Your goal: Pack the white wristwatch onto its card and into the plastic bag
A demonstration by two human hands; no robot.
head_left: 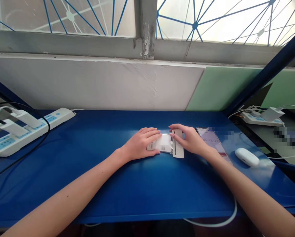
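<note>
Left hand spans the left end of a clear packet with white contents, flat on the bench, fingers together, thumb along its near edge, holding it. Right hand at the pale card on the packet's right end; fingers part-curled, thumb apart, grip impossible to tell. Lit phone beside right wrist; white case farther right.
</note>
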